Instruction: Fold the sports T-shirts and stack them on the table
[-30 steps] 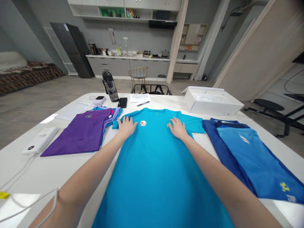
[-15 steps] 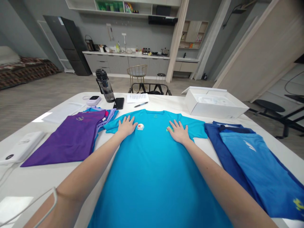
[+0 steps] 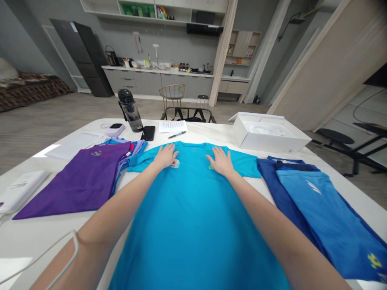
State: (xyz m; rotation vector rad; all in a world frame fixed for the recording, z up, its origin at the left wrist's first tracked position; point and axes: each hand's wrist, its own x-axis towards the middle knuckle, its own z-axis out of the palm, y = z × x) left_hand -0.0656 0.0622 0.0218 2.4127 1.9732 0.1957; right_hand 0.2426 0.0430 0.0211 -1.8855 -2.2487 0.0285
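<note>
A bright blue T-shirt (image 3: 193,213) lies spread out, front side up, with its collar toward the far side and its hem running out of view at the bottom. My left hand (image 3: 165,156) rests flat near the left shoulder, fingers apart, partly covering a round badge (image 3: 175,163). On the other side of the chest, my right hand (image 3: 221,161) presses flat with spread fingers, beside a small green mark (image 3: 211,167). Neither hand grips the cloth.
Folded purple clothing (image 3: 78,181) lies left, folded blue shirts (image 3: 317,209) right. Along the back of the white table (image 3: 145,160) are a water bottle (image 3: 130,110), phone (image 3: 148,133), pen (image 3: 177,135), printed paper (image 3: 173,126) and open white box (image 3: 269,133). A white power bank (image 3: 22,191) sits left.
Both hands have slid slightly up the shirt toward its shoulders, the left now covering part of the badge. The camera view has shifted a little.
</note>
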